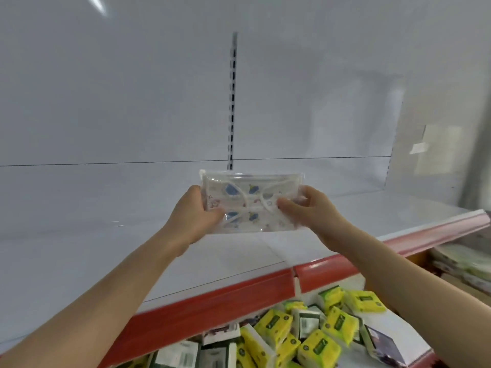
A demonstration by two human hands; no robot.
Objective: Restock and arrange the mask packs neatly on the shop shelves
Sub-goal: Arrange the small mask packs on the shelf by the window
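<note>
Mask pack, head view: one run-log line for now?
left hand: grips mask pack | right hand: grips it | held over white shelf | tissue packs below

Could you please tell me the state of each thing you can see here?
mask pack: held up over the shelf, facing the camera.
left hand: grips its left end.
right hand: grips its right end.
yellow tissue packs: lying jumbled below.
</note>
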